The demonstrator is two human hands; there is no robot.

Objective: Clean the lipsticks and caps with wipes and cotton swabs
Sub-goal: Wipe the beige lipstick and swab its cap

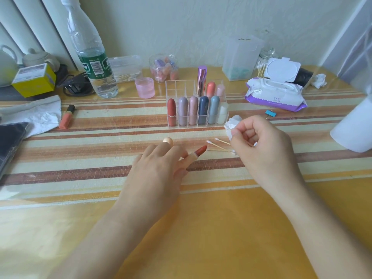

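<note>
I read the left hand (161, 168) grip as holding the uncapped red lipstick in its peach tube (198, 153) mid-desk. Its long axis aims far-right at the nearer right hand (259, 141), whose grip pinches a crumpled white wipe (231, 123).

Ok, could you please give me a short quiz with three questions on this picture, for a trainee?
1. True or false: the lid of the wipes pack is shut.
2. What does the right hand pinch? A) a crumpled wipe B) a bottle C) a cap
3. Fill in: the open lipstick touches the ___ hand.
Key: 1 false, it stands open. 2 A. 3 left hand.
</note>
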